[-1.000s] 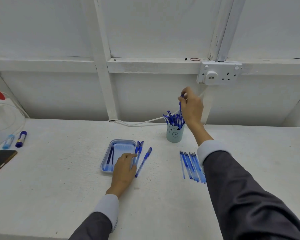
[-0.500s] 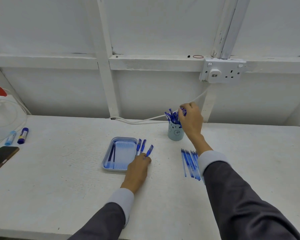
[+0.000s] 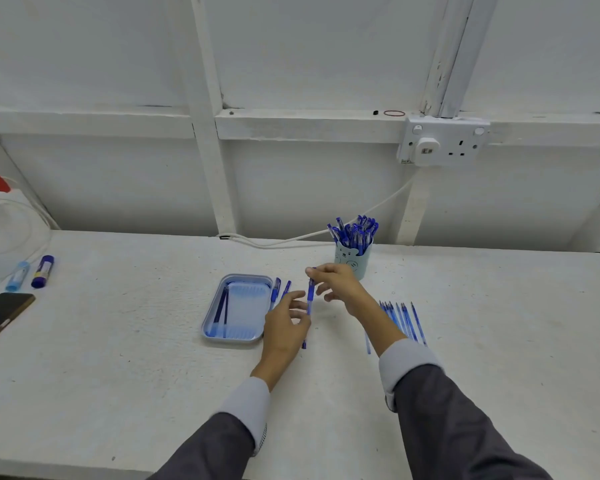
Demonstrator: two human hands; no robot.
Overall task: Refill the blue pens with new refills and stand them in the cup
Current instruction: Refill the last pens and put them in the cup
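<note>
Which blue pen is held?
The blue plastic pen pinched by the right hand; two pens lie beside the blue tray, others stand in the teal cup.

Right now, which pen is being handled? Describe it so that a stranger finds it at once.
At the back of the table stands a pale blue cup of pens. In front of it, between the blue tray and the row of refills, the left hand and right hand hold one blue pen. Unlike the two pens beside the tray, it alone is gripped.

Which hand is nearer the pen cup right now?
Right. The right hand is just in front of the cup, pinching the pen near its top; the left hand holds it lower down, beside the tray.
</note>
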